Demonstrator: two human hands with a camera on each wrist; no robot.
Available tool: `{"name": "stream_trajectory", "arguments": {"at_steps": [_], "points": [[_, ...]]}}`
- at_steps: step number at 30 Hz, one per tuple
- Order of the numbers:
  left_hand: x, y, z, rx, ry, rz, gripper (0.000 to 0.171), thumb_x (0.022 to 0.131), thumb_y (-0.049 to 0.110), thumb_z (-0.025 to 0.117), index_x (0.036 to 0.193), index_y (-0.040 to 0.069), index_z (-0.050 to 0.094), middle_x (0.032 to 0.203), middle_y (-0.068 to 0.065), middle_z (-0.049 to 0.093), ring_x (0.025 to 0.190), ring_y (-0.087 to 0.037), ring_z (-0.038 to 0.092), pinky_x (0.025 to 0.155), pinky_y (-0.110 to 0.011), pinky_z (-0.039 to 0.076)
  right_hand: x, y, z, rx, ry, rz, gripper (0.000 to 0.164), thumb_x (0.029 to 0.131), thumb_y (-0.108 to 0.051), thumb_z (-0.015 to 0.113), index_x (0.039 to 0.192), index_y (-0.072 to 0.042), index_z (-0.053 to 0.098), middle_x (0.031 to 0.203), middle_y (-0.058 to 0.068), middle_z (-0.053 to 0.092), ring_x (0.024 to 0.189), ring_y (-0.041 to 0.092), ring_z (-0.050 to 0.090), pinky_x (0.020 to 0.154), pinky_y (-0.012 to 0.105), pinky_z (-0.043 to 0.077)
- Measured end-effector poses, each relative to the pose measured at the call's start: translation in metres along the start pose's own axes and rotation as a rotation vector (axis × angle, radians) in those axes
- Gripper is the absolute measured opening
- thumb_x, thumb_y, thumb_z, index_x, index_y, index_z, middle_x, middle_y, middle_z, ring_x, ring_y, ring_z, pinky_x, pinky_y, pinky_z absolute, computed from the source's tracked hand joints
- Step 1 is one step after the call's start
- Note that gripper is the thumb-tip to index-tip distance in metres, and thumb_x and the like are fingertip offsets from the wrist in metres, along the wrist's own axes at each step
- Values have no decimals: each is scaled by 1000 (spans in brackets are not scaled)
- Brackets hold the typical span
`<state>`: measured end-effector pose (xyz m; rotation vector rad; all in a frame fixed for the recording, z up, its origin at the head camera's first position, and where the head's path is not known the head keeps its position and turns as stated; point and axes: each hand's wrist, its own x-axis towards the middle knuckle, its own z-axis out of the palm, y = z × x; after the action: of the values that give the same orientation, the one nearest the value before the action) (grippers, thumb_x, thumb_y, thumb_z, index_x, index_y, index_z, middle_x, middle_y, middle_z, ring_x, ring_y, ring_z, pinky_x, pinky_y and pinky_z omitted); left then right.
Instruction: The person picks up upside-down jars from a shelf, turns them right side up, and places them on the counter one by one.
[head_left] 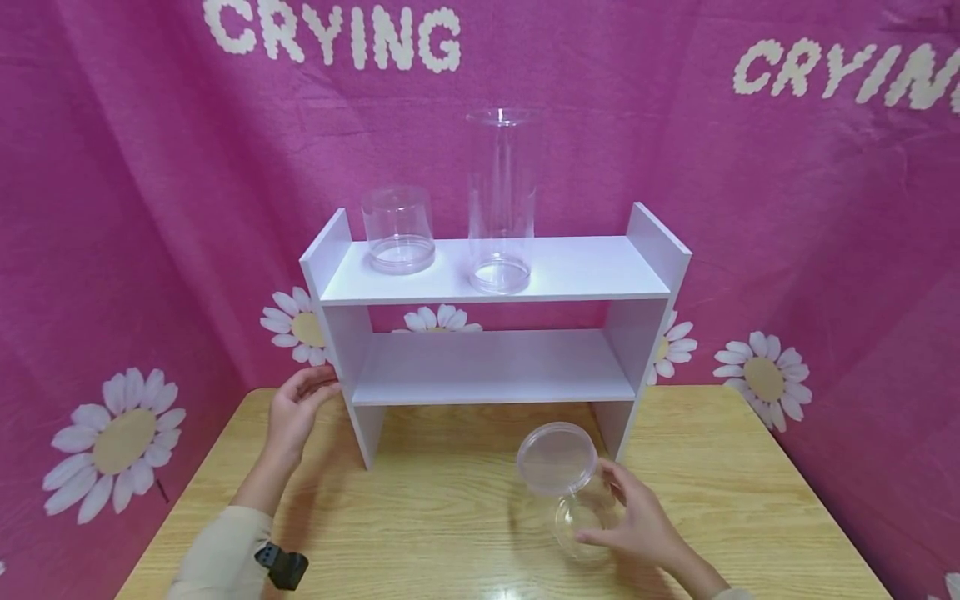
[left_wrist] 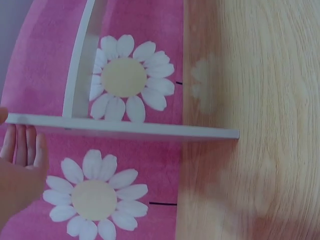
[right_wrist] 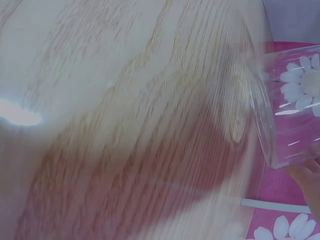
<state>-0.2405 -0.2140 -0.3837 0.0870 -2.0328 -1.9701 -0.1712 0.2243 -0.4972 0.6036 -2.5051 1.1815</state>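
My left hand (head_left: 291, 412) is at the outer side of the white shelf (head_left: 495, 367). Its fingertips touch the left side panel (left_wrist: 150, 129), and the fingers look fairly straight in the left wrist view. My right hand (head_left: 637, 521) grips a clear plastic jar (head_left: 581, 525) from its right side, just above the table in front of the shelf. The jar tilts, its round lid end (head_left: 557, 458) toward the shelf. In the right wrist view only part of the jar (right_wrist: 292, 135) and a few fingers (right_wrist: 307, 180) show.
On the shelf's top board stand a short clear jar (head_left: 399, 229) at the left and a tall clear jar (head_left: 501, 208) near the middle. The shelf stands on a wooden table (head_left: 450, 517). Behind hangs a pink cloth (head_left: 570, 167) with daisies and lettering.
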Motion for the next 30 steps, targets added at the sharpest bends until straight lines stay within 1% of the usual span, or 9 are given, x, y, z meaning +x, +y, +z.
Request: {"name": "stream_trajectory", "arguments": {"at_steps": [1,3,6,7,10,16,20,25,30], "points": [[2,-1,-2,-5,-15,-1,17,89,0,63,102,10,65,81,26,66,83,9,61,79,-6,50,0,1,-1,4,-2,-9,92,52,-25,94,127,3,51,117,17,65,110,9,60,87,48,55],[4,-2,-4,-21,-40,3,21,88,0,63,94,20,66,81,25,66,83,8,61,79,-7,50,-1,3,-3,11,-4,-15,91,52,-25,95,126,3,52,115,16,66,109,-1,57,85,48,56],[8,-5,-7,-53,-74,12,31,88,-2,62,86,29,66,82,24,67,83,8,61,80,-7,50,-2,7,-5,27,-8,-27,89,52,-25,95,125,4,52,113,17,66,110,-7,54,83,47,56],[9,-6,-8,-64,-85,14,33,88,-3,62,85,30,65,82,23,67,83,8,61,80,-7,50,-2,8,-6,36,-10,-28,89,53,-25,94,125,4,52,114,17,66,111,-8,53,83,48,56],[11,-7,-10,-82,-105,14,35,87,-4,61,84,30,65,83,22,67,84,7,62,80,-8,51,-3,10,-7,59,-22,-26,89,54,-24,94,126,4,51,116,21,65,112,-10,51,82,48,56],[15,-4,-13,-54,-123,17,30,87,-1,64,88,29,65,84,22,66,85,6,62,80,-8,51,-3,12,-8,91,-45,-5,88,55,-20,93,128,4,49,120,24,62,114,-14,46,84,49,55],[17,-2,-12,-37,-131,26,29,86,0,66,90,28,64,85,23,66,85,6,62,80,-8,51,-4,12,-9,111,-44,9,88,55,-19,93,128,5,50,121,25,62,114,-16,45,85,48,55],[19,-3,-10,-34,-117,20,31,85,-2,67,87,29,64,83,23,66,83,6,62,80,-8,51,-5,11,-9,123,-40,15,88,55,-17,93,128,6,49,121,27,61,114,-17,44,85,49,54],[19,-4,-9,-51,-100,4,31,85,-1,68,84,29,64,83,22,66,83,5,62,80,-8,51,-9,10,-9,155,-46,27,88,56,-14,92,129,7,48,123,27,60,115,-20,42,86,49,53]]}}
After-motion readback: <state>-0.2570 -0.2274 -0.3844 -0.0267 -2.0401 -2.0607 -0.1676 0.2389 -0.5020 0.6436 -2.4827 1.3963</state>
